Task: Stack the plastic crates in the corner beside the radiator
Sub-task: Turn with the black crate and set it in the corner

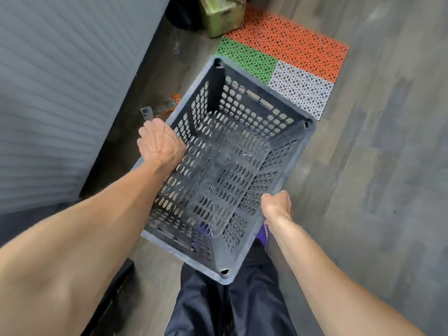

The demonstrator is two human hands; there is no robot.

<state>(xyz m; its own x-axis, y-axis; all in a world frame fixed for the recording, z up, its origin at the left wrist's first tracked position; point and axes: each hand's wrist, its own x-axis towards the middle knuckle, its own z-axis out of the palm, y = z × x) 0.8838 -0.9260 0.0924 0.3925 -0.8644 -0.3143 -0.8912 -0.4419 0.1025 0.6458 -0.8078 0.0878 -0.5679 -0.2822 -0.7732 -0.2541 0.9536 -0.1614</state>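
A dark grey perforated plastic crate [286, 132] hangs in the air in front of my legs, its opening facing up and its long axis running away from me. My left hand [160, 144] grips the rim of its left long side. On the right long side, my right hand [276, 206] is closed over the rim near the close end. The corner post of another grey crate [146, 114] pokes up just beyond my left hand; the rest of that crate is hidden behind the held one.
A white ribbed radiator [55, 98] fills the left side, with a dark strip along its base. Orange, green and white perforated floor mats [291, 44] lie ahead. A greenish box [223, 18] stands at the top. Orange plastic [173, 103] lies by the radiator. Grey plank floor [388, 178] spreads right.
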